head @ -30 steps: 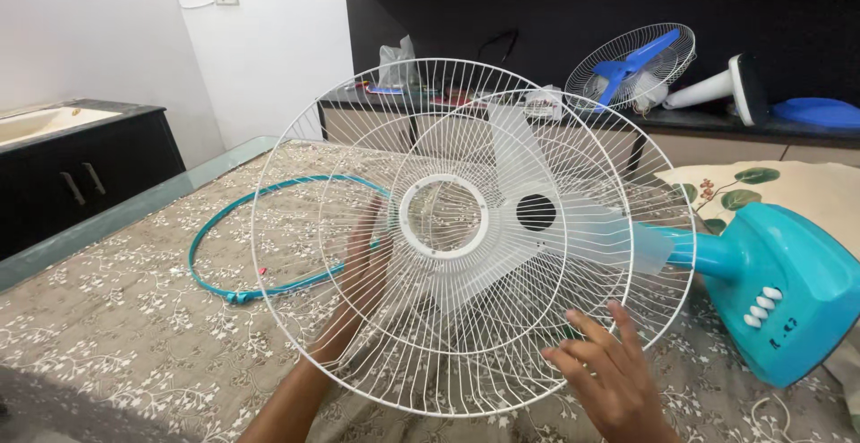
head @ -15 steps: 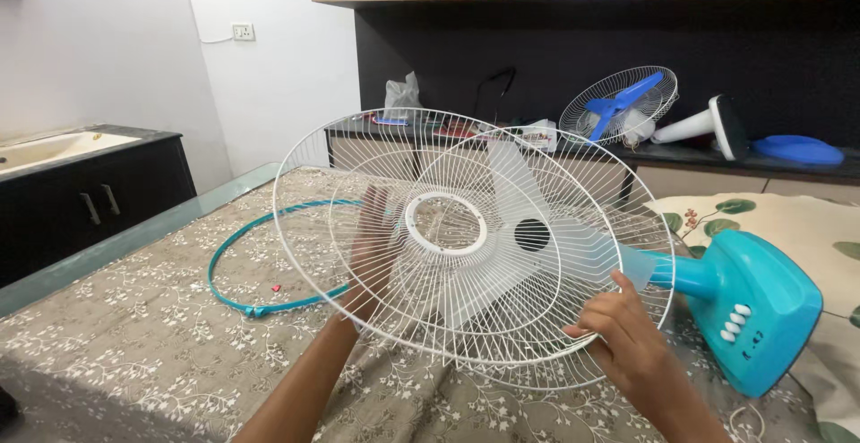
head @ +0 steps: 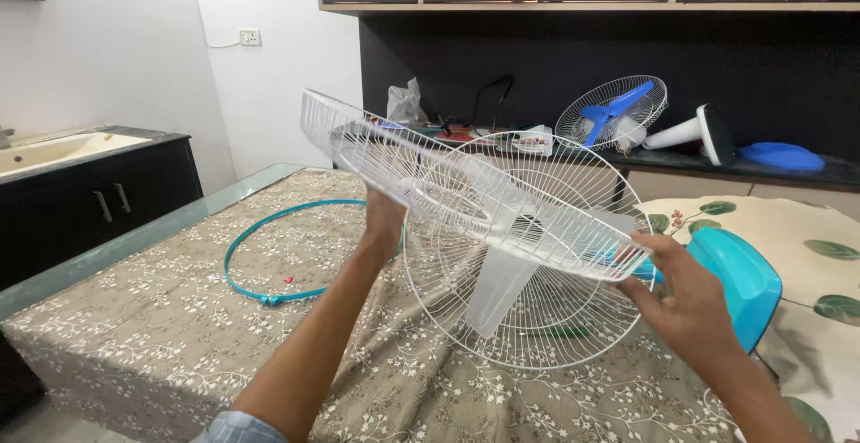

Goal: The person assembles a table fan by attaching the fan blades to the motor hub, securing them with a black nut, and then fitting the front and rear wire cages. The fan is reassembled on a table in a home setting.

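Grille [head: 466, 194] hides left hand [head: 383, 219] fingers.

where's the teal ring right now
In the head view the teal ring lies flat on the patterned bedspread, left of the left hand and the lifted white front grille.

Bare bedspread [head: 179, 318] left of fan [head: 528, 273]

Your left hand [head: 383, 219] sits partly behind the white fan guard [head: 466, 188]. The teal fan base [head: 739, 282] is half hidden by your right hand [head: 685, 304]. Shelf clutter [head: 457, 131] too small to identify.
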